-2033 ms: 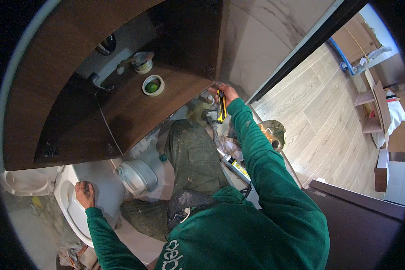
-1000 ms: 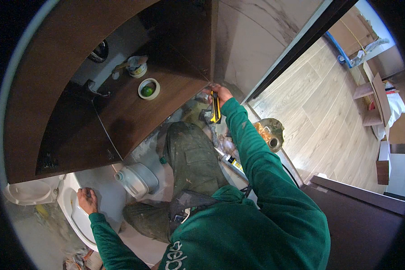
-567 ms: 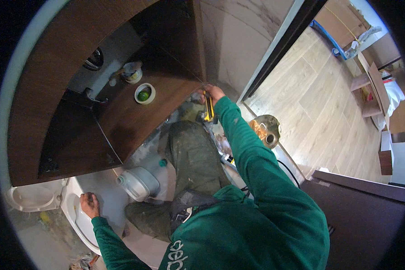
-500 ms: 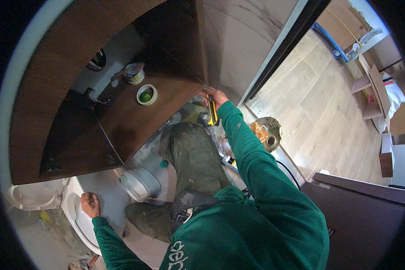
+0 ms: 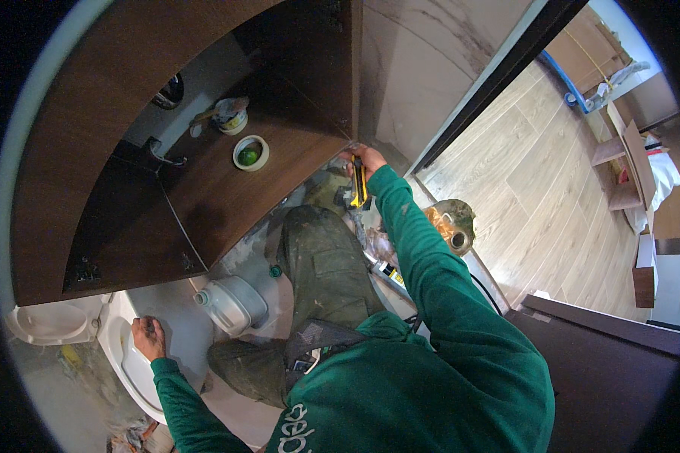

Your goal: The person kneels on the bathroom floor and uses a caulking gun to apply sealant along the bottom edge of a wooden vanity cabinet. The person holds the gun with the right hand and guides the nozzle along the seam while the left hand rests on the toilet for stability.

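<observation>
From the head camera we look down on a cramped bathroom, our green sleeves coming in from the lower edge. Our right hand (image 5: 368, 159) sits just above centre, toward twelve o'clock, with its fingers clamped around a yellow and black utility knife (image 5: 357, 183). The knife hangs down from the fist, its tip close to the lower corner of a dark brown wooden cabinet (image 5: 204, 204) that fills the upper left, from nine to twelve o'clock. Whether the blade touches the wood, we cannot tell.

Our left hand (image 5: 148, 337) is at about eight o'clock, well apart from the right. Its fingers curl together over the rim of a white toilet (image 5: 121, 362), gripping or resting there; we cannot tell which.

On the cabinet's top surface, at about eleven o'clock, lies a roll of tape (image 5: 250, 152) with a green centre. Just beyond it stands a small tub (image 5: 230, 117) with a brush-like tool in it.

Between our hands, our knee in soiled olive trousers (image 5: 325, 264) points toward the cabinet. Beside it on the floor lies a white plastic canister (image 5: 230, 303). At three o'clock, pale wood flooring (image 5: 551, 196) stretches beyond a dark door frame (image 5: 499, 75).
</observation>
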A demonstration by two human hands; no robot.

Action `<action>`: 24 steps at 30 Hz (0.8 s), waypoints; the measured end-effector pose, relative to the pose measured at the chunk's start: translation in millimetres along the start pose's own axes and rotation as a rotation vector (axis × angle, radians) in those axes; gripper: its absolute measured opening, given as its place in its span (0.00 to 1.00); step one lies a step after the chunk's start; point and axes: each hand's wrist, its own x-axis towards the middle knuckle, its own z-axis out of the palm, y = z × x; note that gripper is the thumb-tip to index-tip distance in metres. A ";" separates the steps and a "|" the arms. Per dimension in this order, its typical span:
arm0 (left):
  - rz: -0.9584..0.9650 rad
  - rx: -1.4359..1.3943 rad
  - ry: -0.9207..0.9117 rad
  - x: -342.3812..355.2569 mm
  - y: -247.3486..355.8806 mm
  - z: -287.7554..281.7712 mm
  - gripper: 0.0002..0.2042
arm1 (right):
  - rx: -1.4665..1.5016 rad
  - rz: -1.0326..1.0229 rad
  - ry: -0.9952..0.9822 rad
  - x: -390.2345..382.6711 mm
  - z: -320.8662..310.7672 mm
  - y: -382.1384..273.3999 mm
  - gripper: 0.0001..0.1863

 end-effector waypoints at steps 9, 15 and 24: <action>0.009 -0.060 0.007 -0.9 -4.3 -0.8 0.06 | 0.002 0.004 0.026 -0.2 2.0 -2.2 0.11; 0.086 0.065 0.039 -0.2 0.6 -2.2 0.06 | 0.066 -0.046 -0.035 2.0 -3.4 9.6 0.11; 0.025 0.015 -0.008 1.0 1.9 -1.7 0.05 | -0.008 -0.035 0.080 4.0 7.2 4.0 0.09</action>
